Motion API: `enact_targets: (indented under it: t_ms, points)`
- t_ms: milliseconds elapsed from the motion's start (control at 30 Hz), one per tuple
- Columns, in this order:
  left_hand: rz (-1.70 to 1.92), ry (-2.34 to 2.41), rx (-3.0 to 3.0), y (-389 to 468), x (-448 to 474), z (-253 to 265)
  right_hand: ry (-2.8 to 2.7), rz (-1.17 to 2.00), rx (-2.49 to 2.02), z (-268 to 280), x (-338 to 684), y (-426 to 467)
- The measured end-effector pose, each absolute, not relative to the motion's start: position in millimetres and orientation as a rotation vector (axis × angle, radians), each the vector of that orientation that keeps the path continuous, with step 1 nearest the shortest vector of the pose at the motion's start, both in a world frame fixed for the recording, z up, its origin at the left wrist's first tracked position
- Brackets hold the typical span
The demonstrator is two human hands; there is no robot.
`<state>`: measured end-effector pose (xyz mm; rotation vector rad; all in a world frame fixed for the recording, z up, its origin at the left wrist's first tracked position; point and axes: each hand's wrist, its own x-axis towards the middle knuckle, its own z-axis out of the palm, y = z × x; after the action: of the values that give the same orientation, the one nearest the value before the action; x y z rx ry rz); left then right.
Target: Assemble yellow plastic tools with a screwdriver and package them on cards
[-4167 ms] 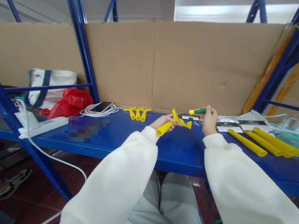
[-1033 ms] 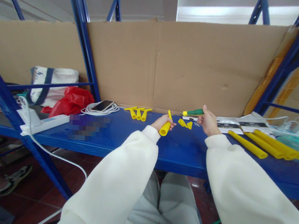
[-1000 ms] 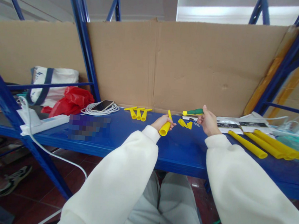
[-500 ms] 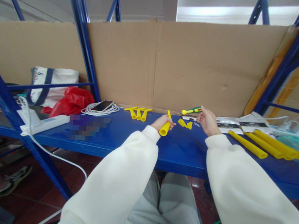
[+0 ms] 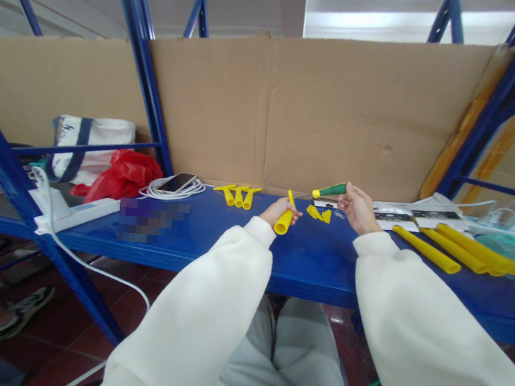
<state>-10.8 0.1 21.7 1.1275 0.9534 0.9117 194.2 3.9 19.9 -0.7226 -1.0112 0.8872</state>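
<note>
My left hand (image 5: 278, 209) is closed around a yellow tube (image 5: 283, 223) with a flat yellow piece (image 5: 290, 197) at its far end. In my right hand (image 5: 358, 209) is the handle end of a green and yellow screwdriver (image 5: 330, 190). Its thin shaft points left to the yellow piece; whether the tip sits in a screw is too small to tell. Below the shaft lie two small yellow pieces (image 5: 320, 214), with several tiny screws (image 5: 338, 213) beside them. To the left, three yellow T-shaped assemblies (image 5: 239, 196) lie in a row by the cardboard.
Several yellow tubes (image 5: 456, 251) lie on the right of the blue table (image 5: 314, 265). On the left are a phone (image 5: 179, 182) on a coiled white cable, a red plastic bag (image 5: 125, 174) and a white power strip (image 5: 80, 212). A cardboard wall (image 5: 338, 116) stands behind.
The screwdriver handle has turned about its axis, showing more green now. My right fingers have shifted slightly; my left hand and the tube have stayed in place.
</note>
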Motion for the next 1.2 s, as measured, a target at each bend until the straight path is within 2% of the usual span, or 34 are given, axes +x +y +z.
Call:
enact_targets:
  t_ms: [767,1200]
  points:
    - [0.926,0.954,1.104,-8.1,-9.6,24.7,-0.951,0.82,-0.811,19.8,193.4,3.2]
    - [0.901,0.979,1.112,-6.7,-10.3,25.6,-1.055,0.893,-0.692,20.4,196.3,2.6]
